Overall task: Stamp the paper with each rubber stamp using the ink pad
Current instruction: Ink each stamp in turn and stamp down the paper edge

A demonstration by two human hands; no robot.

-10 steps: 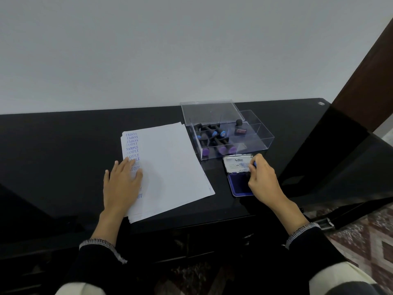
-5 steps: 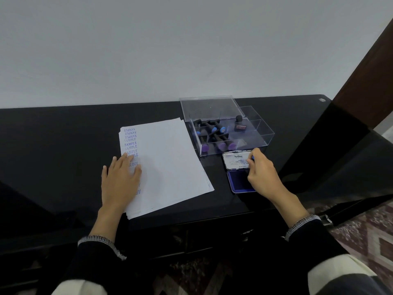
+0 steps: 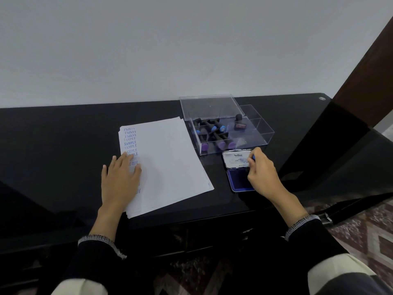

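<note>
Several SAMPLE prints on paper (image 3: 170, 158), left hand (image 3: 120, 179) flat, fingers spread; right hand (image 3: 262, 173) pinches blue-topped stamp (image 3: 253, 157) on ink pad (image 3: 239, 182); boxed stamps (image 3: 212, 135) probably remain.

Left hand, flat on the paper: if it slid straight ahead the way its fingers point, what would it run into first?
The left hand points up the paper along the column of SAMPLE stamp prints. Beyond the paper's far edge only bare black tabletop shows, then the wall; the way looks free.
</note>
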